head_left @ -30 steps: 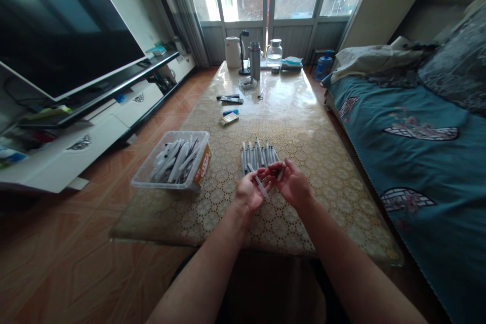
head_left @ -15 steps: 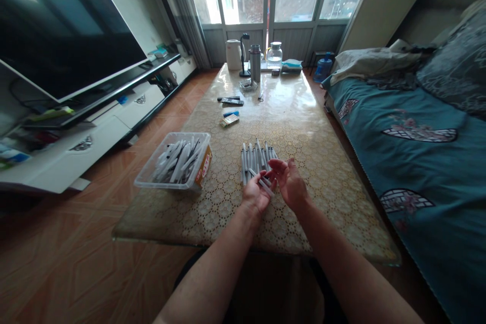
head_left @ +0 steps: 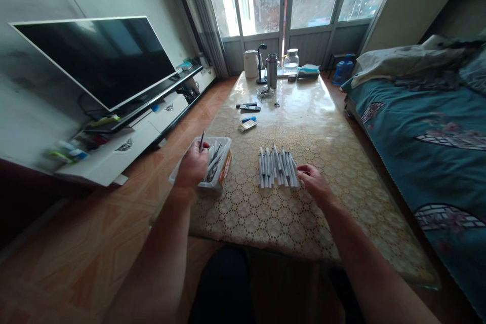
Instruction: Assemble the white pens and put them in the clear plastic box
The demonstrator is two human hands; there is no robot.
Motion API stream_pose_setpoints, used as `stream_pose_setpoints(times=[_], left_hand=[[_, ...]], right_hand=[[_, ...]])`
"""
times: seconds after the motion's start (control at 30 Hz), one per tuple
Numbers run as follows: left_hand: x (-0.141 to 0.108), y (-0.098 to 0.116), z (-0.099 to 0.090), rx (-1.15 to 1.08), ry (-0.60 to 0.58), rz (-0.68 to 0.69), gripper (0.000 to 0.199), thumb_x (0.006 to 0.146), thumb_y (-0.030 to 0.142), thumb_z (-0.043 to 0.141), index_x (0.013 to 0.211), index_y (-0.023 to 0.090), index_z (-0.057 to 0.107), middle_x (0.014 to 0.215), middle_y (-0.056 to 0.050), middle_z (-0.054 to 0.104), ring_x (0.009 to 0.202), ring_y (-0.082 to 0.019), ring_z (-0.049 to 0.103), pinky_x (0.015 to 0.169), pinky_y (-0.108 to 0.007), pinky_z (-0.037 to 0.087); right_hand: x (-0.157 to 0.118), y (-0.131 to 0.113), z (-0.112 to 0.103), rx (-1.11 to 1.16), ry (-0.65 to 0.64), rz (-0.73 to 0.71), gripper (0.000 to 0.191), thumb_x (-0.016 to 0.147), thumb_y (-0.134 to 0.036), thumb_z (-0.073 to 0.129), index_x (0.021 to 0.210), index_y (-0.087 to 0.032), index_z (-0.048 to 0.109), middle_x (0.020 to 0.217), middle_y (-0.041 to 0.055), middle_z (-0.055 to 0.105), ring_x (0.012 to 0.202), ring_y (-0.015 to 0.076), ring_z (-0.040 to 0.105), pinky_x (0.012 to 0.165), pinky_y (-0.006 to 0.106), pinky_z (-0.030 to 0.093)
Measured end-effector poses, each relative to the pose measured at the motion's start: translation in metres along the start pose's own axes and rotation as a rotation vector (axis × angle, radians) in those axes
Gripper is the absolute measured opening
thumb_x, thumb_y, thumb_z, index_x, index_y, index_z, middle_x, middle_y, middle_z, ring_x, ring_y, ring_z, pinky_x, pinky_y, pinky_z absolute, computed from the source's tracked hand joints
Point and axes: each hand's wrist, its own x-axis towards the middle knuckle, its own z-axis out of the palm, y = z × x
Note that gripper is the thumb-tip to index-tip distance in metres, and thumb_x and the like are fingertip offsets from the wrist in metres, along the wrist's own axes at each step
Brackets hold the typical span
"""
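Over the clear plastic box (head_left: 228, 148) at the left, my left hand (head_left: 193, 163) is closed on a dark, slim pen (head_left: 202, 139) that points up. Inside the box lie several white and dark pens (head_left: 214, 161). On the patterned tabletop, several white pens with dark ends (head_left: 276, 166) lie side by side in a row. My right hand (head_left: 312, 178) is at the right end of this row, its thumb and fingers pinched at the outermost pen.
Behind the pens are a small light box (head_left: 247, 125), a blue item (head_left: 249, 119) and dark remotes (head_left: 248, 107). Farther back stand a steel flask (head_left: 272, 72), a white kettle (head_left: 251, 64) and a glass jug (head_left: 291, 62) on the table (head_left: 243, 212).
My left hand has moved left from the pen row to the box and now holds a dark pen. My right hand has gone to the row's right end. The view has shifted left.
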Motion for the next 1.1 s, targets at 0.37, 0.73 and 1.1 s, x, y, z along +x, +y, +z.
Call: stream_pose_setpoints(times=[0.37,0.73,1.1], left_hand=[[0.047,-0.046,0.004,0.742,-0.153,0.005,0.042,0.084,0.022,0.041,0.122,0.006,0.051,0.123,-0.026,0.055,0.119,-0.034,0.049,0.097,-0.043,0.035],[-0.002,-0.011,0.017,0.573,0.006,0.172,0.043,0.083,0.024,0.046,0.124,0.011,0.05,0.134,-0.02,0.05,0.129,-0.032,0.038,0.109,-0.046,0.022],[-0.116,0.038,0.136,-0.688,-0.381,-0.006,0.018,0.072,0.017,0.071,0.089,0.022,0.071,0.1,-0.009,0.065,0.105,-0.021,0.055,0.091,-0.028,0.041]], right_hand=[[0.013,0.021,-0.01,-0.386,0.042,-0.115,0.029,0.077,-0.025,0.049,0.097,-0.012,0.065,0.098,0.0115,0.061,0.086,0.0196,0.057,0.076,0.029,0.043],[0.005,0.018,0.005,-0.797,0.089,-0.144,0.022,0.08,-0.018,0.052,0.1,-0.016,0.061,0.101,0.0141,0.061,0.095,0.023,0.055,0.082,0.03,0.039],[-0.007,-0.001,-0.024,0.04,-0.131,0.094,0.012,0.068,-0.023,0.049,0.073,-0.018,0.057,0.056,-0.0011,0.048,0.049,0.0127,0.044,0.049,0.026,0.032]])
